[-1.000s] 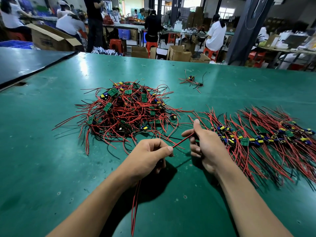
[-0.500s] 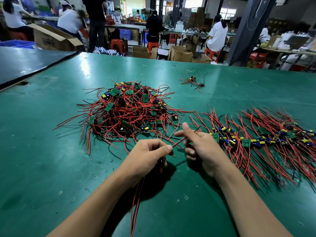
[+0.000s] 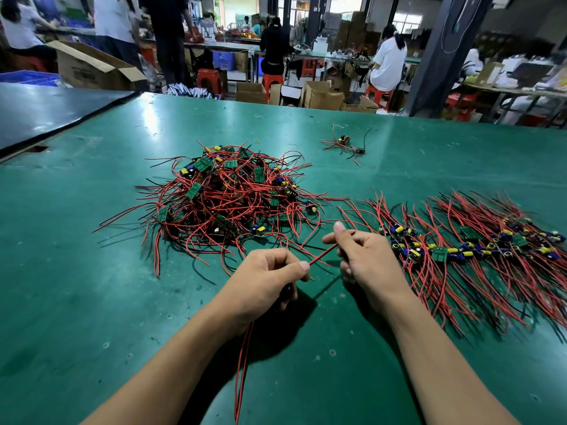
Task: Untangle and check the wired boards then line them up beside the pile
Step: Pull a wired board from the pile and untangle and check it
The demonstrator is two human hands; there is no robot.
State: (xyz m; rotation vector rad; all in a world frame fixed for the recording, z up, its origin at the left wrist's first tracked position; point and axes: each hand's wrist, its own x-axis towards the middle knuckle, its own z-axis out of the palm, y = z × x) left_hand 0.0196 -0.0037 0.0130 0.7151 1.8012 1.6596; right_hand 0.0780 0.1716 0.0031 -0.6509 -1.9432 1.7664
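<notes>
A tangled pile of small green boards with red and black wires lies on the green table. To its right runs a row of lined-up boards, their wires fanned out. My left hand grips one wired board; the board itself is hidden in the fist, and its red wires hang down toward me. A short red wire stretches from that fist to my right hand, which pinches its far end just left of the row.
A small separate bunch of boards and wires lies farther back on the table. A dark table adjoins at the left. Beyond the far edge are cardboard boxes, red stools and seated and standing people.
My right hand has drawn left and toward me, away from the row, still pinching the red wire. My left hand has kept its grip and place.
</notes>
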